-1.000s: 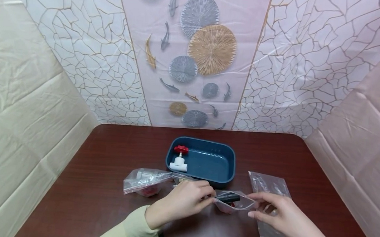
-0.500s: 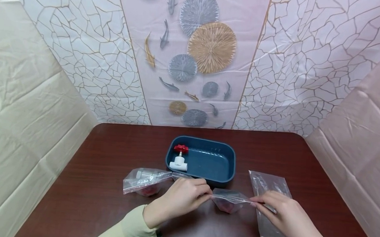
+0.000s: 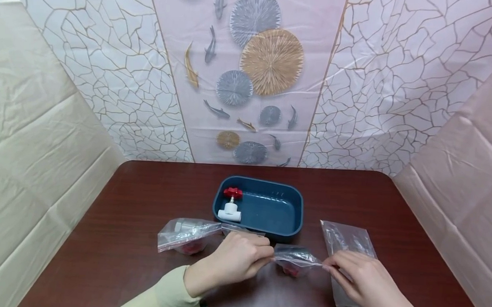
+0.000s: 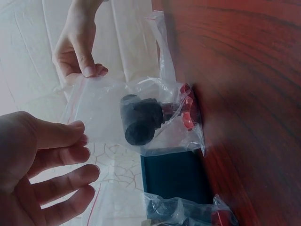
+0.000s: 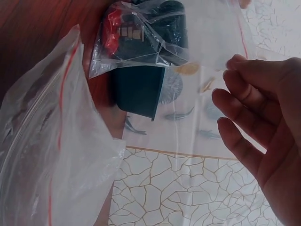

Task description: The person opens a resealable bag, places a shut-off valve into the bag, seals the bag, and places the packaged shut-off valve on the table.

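Observation:
Between my hands stands a clear zip bag with a black valve inside, its red handwheel down at the table. My left hand pinches one top corner of the bag between thumb and forefinger. At the opposite corner my right hand pinches the zip edge. The bag's mouth is drawn into a nearly straight line. In the right wrist view the handwheel and a brass-coloured stem show through the plastic.
Behind the bag is a blue tray with a white valve with a red handwheel. A bagged valve stands at the left, another bag partly behind my left hand. A flat zip bag lies under my right hand.
The bag's mouth, gaping a second ago with the black valve visible in it, has been drawn together. My right hand has closed its fingertips on the corner; my left hand has shifted slightly left.

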`<state>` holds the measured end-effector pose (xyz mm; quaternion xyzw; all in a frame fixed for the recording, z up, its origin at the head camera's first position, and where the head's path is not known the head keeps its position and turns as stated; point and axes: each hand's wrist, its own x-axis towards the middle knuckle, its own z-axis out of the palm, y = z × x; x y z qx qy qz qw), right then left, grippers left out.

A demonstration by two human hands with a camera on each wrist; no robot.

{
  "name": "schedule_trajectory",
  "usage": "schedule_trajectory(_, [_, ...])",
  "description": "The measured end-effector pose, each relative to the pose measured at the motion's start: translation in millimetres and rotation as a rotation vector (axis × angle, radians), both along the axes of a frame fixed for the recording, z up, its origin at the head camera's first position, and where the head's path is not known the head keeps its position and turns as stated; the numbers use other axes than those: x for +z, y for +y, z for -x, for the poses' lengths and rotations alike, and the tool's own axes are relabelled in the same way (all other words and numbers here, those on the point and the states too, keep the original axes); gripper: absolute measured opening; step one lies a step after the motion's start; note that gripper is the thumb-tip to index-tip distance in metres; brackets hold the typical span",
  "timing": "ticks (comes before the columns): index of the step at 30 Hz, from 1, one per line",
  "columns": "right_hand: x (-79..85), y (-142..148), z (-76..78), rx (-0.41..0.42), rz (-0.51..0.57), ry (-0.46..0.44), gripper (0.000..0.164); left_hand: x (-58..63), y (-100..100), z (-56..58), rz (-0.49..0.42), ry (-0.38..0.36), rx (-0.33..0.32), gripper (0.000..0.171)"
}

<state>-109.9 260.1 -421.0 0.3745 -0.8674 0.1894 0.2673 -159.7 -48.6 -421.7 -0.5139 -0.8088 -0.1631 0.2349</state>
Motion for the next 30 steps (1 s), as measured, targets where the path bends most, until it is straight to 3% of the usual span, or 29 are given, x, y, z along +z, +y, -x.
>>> schedule_trajectory(5, [0.1, -3.0, 0.9, -0.001, 0.011, -0.002, 0.022, 0.8, -0.8, 0.4, 0.001, -0.019, 0.007, 0.019])
schedule_trajectory(10, [4.7, -4.3, -0.8, -0.050, 0.035, -0.027, 0.006, 2.8, -0.7, 0.9, 0.011, -0.030, 0.015, 0.016])
schedule_trajectory(15, [12.1, -16.9, 2.0, -0.101, 0.004, 0.007, 0.025, 5.5, 2.5, 1.5, 0.008, -0.044, 0.022, 0.012])
schedule_trajectory(17, [14.0, -26.9, 5.0, -0.078, -0.003, 0.007, 0.032, 6.6, 5.2, 1.4, 0.009, -0.044, 0.029, 0.011])
schedule_trajectory(22, [11.6, -52.9, 13.8, 0.041, 0.003, 0.034, 0.022, 7.4, 13.3, 0.7, 0.013, -0.033, 0.031, 0.010])
schedule_trajectory(27, [8.0, -67.1, 18.9, 0.082, -0.023, 0.076, 0.029, 7.0, 14.1, -1.7, 0.036, -0.063, 0.036, 0.009])
schedule_trajectory(30, [8.1, -72.1, 21.2, 0.110, -0.033, 0.083, 0.020, 8.0, 11.6, -2.3, 0.048, -0.083, 0.046, 0.009])
